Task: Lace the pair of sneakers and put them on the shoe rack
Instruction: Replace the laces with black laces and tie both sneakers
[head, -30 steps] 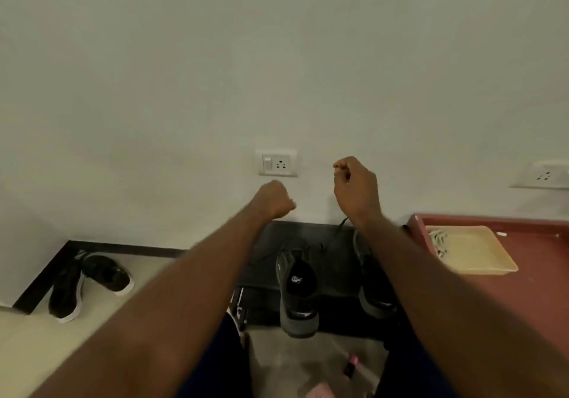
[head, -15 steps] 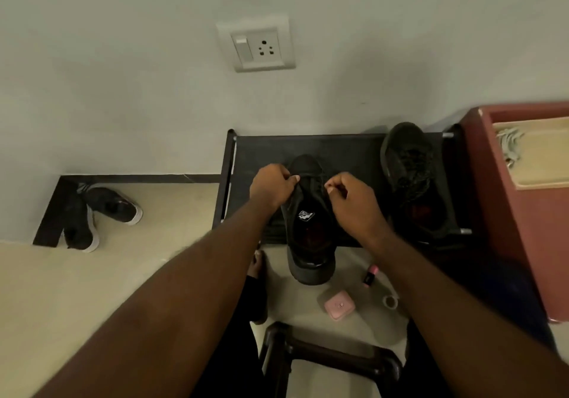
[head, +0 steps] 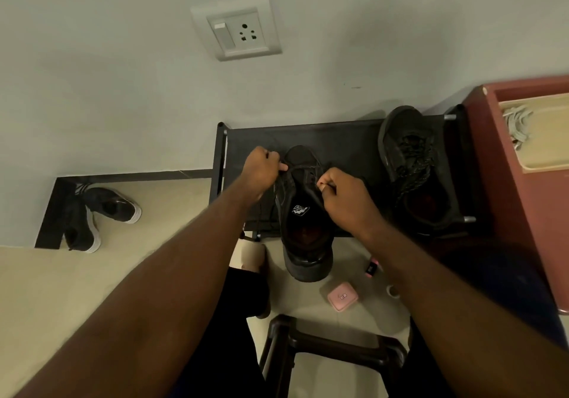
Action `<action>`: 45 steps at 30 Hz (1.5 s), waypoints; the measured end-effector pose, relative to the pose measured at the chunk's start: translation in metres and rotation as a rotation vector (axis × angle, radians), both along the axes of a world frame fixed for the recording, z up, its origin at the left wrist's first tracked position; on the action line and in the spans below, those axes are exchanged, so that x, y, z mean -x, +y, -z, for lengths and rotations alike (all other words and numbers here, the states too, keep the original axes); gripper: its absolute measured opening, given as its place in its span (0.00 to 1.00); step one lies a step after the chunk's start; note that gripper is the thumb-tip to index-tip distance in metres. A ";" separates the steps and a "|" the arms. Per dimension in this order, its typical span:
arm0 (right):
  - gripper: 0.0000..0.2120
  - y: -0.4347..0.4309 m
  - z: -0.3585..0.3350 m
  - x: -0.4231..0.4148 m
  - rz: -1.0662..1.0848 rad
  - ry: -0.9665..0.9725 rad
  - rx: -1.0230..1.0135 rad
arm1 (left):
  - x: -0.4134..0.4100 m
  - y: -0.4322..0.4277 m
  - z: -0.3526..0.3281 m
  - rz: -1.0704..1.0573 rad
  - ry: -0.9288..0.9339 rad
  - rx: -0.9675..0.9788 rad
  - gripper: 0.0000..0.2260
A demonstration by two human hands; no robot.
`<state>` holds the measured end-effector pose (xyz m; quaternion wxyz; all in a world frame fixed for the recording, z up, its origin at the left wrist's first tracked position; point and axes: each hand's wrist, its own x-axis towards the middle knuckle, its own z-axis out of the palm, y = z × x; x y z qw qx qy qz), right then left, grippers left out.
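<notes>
Left hand (head: 261, 172): fingers curled tight, thumb and forefinger pinching one end of the black lace (head: 303, 167).
Right hand (head: 348, 202): fingers curled the same way, pinching the lace's other end.
Black lace: stretched between the two pinches, across the upper eyelets.
Unlaced sneaker (head: 303, 225): directly under and between both sets of fingers, with its toe on the shoe rack (head: 338, 140) and its heel overhanging the front edge.
Second sneaker (head: 412, 163): well to the right of the right fingers, on the rack's right end, its laces threaded.
Wall socket (head: 237, 31): far above the fingers.
Black shoes with white soles (head: 101, 210): on the floor, well left of the left fingers.
Pink case (head: 342, 296): on the floor, below the right fingers, near the sneaker's heel.
Beige tray (head: 551, 159): far right, on a reddish cabinet (head: 520, 200).
</notes>
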<state>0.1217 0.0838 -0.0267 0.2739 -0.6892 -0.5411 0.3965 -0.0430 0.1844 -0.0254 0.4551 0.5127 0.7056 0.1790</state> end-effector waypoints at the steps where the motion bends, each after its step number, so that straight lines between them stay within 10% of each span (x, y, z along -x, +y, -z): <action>1: 0.05 0.000 0.002 0.000 0.004 0.002 -0.001 | 0.001 -0.002 -0.002 -0.072 -0.078 0.021 0.06; 5: 0.07 0.000 0.004 -0.002 0.033 0.011 0.011 | 0.004 -0.007 -0.007 -0.129 -0.170 0.045 0.05; 13: 0.11 0.012 -0.069 -0.012 0.220 0.211 -0.110 | 0.011 0.006 -0.119 0.048 0.318 -0.288 0.16; 25: 0.05 0.058 -0.390 0.015 0.223 0.434 -0.691 | -0.030 -0.013 -0.377 0.094 -0.266 -0.876 0.10; 45: 0.06 0.047 -0.413 0.032 0.211 0.549 -0.696 | -0.025 -0.035 -0.417 0.011 -0.582 -0.758 0.05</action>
